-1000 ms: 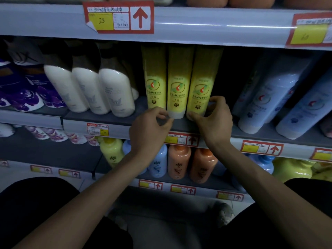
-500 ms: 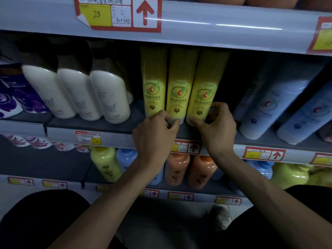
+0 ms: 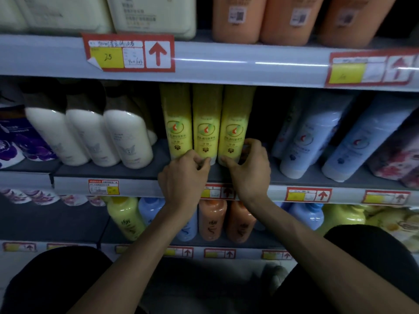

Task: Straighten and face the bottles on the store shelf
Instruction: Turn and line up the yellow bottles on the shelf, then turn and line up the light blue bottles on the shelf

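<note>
Three tall yellow bottles stand side by side on the middle shelf, labels facing out: the left yellow bottle, the middle yellow bottle and the right yellow bottle. My left hand grips the base of the left and middle bottles, fingers curled at their bottoms. My right hand wraps around the base of the right yellow bottle, thumb in front and fingers behind it. The bottles' tops are hidden behind the upper shelf edge.
Three white bottles lean to the left of the yellow ones, purple-flowered packs beyond them. Pale blue bottles lean on the right. Orange bottles, blue and yellow ones fill the shelf below. My dark-clad knees sit at the bottom.
The view has tilted upward, showing the top shelf's bottles. The right yellow bottle stands straighter and closer to the middle one. Both hands stay at the bottle bases.
</note>
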The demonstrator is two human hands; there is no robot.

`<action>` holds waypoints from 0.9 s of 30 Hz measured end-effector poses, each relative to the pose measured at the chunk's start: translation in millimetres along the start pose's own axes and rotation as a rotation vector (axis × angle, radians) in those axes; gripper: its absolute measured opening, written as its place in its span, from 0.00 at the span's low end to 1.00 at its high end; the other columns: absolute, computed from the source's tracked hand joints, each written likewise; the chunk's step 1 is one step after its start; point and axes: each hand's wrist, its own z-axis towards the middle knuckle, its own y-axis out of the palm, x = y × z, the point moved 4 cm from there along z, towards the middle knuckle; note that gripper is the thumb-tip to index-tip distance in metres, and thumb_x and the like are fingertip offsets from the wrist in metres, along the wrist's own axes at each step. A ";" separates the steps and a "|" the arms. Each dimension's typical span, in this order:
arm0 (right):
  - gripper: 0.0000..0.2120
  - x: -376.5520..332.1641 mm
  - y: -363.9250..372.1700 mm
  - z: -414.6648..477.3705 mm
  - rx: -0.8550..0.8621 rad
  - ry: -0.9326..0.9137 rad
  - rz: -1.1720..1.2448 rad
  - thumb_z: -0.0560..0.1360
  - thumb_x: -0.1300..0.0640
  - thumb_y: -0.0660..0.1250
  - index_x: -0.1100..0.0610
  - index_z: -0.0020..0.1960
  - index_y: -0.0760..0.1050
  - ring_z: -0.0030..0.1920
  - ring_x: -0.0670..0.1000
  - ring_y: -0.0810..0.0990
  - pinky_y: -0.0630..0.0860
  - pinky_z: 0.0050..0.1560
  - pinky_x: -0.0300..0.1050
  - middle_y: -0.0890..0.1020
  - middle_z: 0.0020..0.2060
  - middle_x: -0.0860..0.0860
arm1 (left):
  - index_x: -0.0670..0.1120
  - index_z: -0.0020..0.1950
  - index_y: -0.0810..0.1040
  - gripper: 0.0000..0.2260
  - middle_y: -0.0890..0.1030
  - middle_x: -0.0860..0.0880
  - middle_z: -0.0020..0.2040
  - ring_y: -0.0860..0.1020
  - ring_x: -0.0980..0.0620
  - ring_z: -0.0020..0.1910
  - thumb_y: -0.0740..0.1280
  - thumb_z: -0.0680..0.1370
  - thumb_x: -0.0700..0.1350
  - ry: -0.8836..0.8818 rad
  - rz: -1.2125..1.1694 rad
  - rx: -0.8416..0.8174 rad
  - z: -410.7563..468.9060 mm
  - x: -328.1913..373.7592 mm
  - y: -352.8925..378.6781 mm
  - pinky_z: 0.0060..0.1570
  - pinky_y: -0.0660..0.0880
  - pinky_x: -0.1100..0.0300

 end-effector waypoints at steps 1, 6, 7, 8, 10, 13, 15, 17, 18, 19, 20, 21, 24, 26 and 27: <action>0.28 -1.8 -0.9 -0.6 -0.005 0.006 0.002 0.70 0.46 0.80 0.50 0.64 0.72 0.56 0.53 0.80 0.78 0.55 0.54 0.77 0.58 0.50 | 0.53 0.44 0.80 0.13 0.85 0.55 0.40 0.84 0.47 0.43 0.69 0.78 0.61 -0.004 0.000 -0.014 -0.8 0.5 -0.1 0.38 0.75 0.55; 0.30 -4.7 -11.7 -2.5 -0.074 -0.001 0.047 0.69 0.47 0.81 0.51 0.65 0.72 0.56 0.52 0.80 0.79 0.56 0.56 0.79 0.57 0.50 | 0.53 0.46 0.82 0.08 0.85 0.55 0.40 0.84 0.49 0.42 0.69 0.79 0.55 0.037 -0.040 -0.090 -9.0 14.7 -10.1 0.38 0.80 0.51; 0.30 -3.2 -15.7 -2.7 -0.087 -0.015 0.061 0.68 0.48 0.81 0.52 0.66 0.72 0.56 0.52 0.81 0.80 0.56 0.56 0.80 0.57 0.50 | 0.53 0.47 0.83 0.06 0.85 0.55 0.40 0.84 0.50 0.41 0.69 0.79 0.54 0.075 -0.065 -0.111 -12.6 20.6 -12.9 0.38 0.80 0.51; 0.30 -0.6 -20.7 -3.1 -0.093 -0.027 0.066 0.68 0.49 0.80 0.52 0.66 0.72 0.56 0.52 0.81 0.81 0.55 0.57 0.81 0.55 0.49 | 0.53 0.47 0.83 0.05 0.85 0.56 0.39 0.83 0.52 0.41 0.70 0.79 0.52 0.114 -0.098 -0.131 -16.8 26.8 -15.8 0.38 0.80 0.52; 0.29 5.1 -34.5 -3.8 -0.096 -0.063 0.054 0.69 0.52 0.80 0.52 0.66 0.73 0.55 0.52 0.82 0.81 0.55 0.55 0.82 0.54 0.50 | 0.53 0.48 0.83 0.03 0.84 0.57 0.40 0.83 0.56 0.41 0.71 0.79 0.51 0.178 -0.166 -0.164 -26.3 38.5 -21.2 0.40 0.81 0.52; 0.27 14.3 -62.7 -5.4 -0.097 -0.132 0.014 0.70 0.55 0.79 0.54 0.66 0.75 0.52 0.50 0.81 0.80 0.53 0.50 0.82 0.52 0.51 | 0.52 0.51 0.84 0.04 0.85 0.57 0.44 0.82 0.59 0.44 0.72 0.79 0.50 0.233 -0.272 -0.219 -37.6 56.6 -20.1 0.44 0.82 0.51; 0.25 19.1 -82.1 -5.9 -0.092 -0.145 -0.017 0.70 0.54 0.78 0.53 0.65 0.76 0.50 0.50 0.82 0.80 0.52 0.51 0.83 0.51 0.50 | 0.52 0.54 0.83 0.08 0.84 0.57 0.48 0.82 0.59 0.47 0.70 0.78 0.52 0.244 -0.336 -0.257 -40.4 70.6 -14.5 0.47 0.82 0.51; 0.22 22.2 -99.1 -4.2 -0.078 -0.137 -0.024 0.68 0.54 0.77 0.52 0.62 0.78 0.49 0.51 0.84 0.81 0.52 0.52 0.84 0.50 0.49 | 0.52 0.57 0.83 0.12 0.83 0.55 0.51 0.82 0.57 0.49 0.68 0.77 0.54 0.279 -0.355 -0.275 -41.4 86.0 -5.7 0.49 0.81 0.50; 0.21 23.9 -107.5 -2.6 -0.064 -0.128 -0.021 0.68 0.55 0.76 0.51 0.60 0.79 0.48 0.51 0.84 0.81 0.51 0.53 0.85 0.49 0.49 | 0.52 0.58 0.82 0.13 0.83 0.54 0.52 0.81 0.56 0.49 0.68 0.77 0.54 0.300 -0.362 -0.274 -41.5 93.4 -0.5 0.50 0.81 0.49; 0.20 26.2 -116.4 -0.8 -0.046 -0.117 -0.014 0.68 0.55 0.76 0.51 0.59 0.80 0.47 0.51 0.84 0.81 0.51 0.53 0.85 0.48 0.49 | 0.52 0.59 0.82 0.13 0.82 0.53 0.52 0.81 0.56 0.48 0.68 0.76 0.54 0.313 -0.374 -0.274 -41.7 100.3 5.2 0.50 0.80 0.49; 0.18 29.5 -125.6 0.3 -0.025 -0.105 -0.005 0.68 0.56 0.75 0.51 0.58 0.80 0.46 0.51 0.84 0.82 0.50 0.54 0.85 0.47 0.50 | 0.52 0.59 0.82 0.14 0.82 0.52 0.52 0.81 0.56 0.48 0.69 0.76 0.54 0.316 -0.394 -0.282 -42.3 107.0 11.2 0.49 0.80 0.49; 0.18 33.7 -135.3 0.9 -0.002 -0.096 -0.001 0.68 0.57 0.74 0.51 0.57 0.80 0.46 0.50 0.84 0.82 0.50 0.54 0.85 0.47 0.50 | 0.53 0.60 0.81 0.15 0.82 0.52 0.53 0.81 0.55 0.47 0.69 0.76 0.55 0.310 -0.421 -0.292 -42.8 113.8 17.2 0.49 0.81 0.49; 0.17 50.3 -161.0 0.9 0.056 -0.060 -0.030 0.71 0.57 0.76 0.52 0.58 0.79 0.45 0.47 0.83 0.81 0.50 0.50 0.84 0.45 0.49 | 0.51 0.63 0.79 0.16 0.82 0.52 0.52 0.82 0.55 0.47 0.71 0.75 0.52 0.246 -0.552 -0.339 -42.9 135.3 36.9 0.50 0.82 0.50; 0.17 60.2 -170.6 3.5 0.075 -0.030 -0.018 0.71 0.55 0.77 0.53 0.58 0.78 0.44 0.45 0.82 0.80 0.50 0.49 0.83 0.45 0.48 | 0.48 0.65 0.78 0.18 0.82 0.52 0.53 0.82 0.54 0.48 0.72 0.76 0.48 0.205 -0.635 -0.347 -42.5 149.1 46.9 0.51 0.82 0.50; 0.18 63.8 -172.1 6.2 0.077 -0.021 -0.011 0.72 0.54 0.77 0.53 0.59 0.78 0.44 0.45 0.82 0.80 0.50 0.49 0.83 0.46 0.47 | 0.47 0.66 0.77 0.19 0.82 0.52 0.54 0.83 0.54 0.49 0.72 0.76 0.48 0.186 -0.662 -0.341 -41.7 154.6 50.6 0.52 0.82 0.50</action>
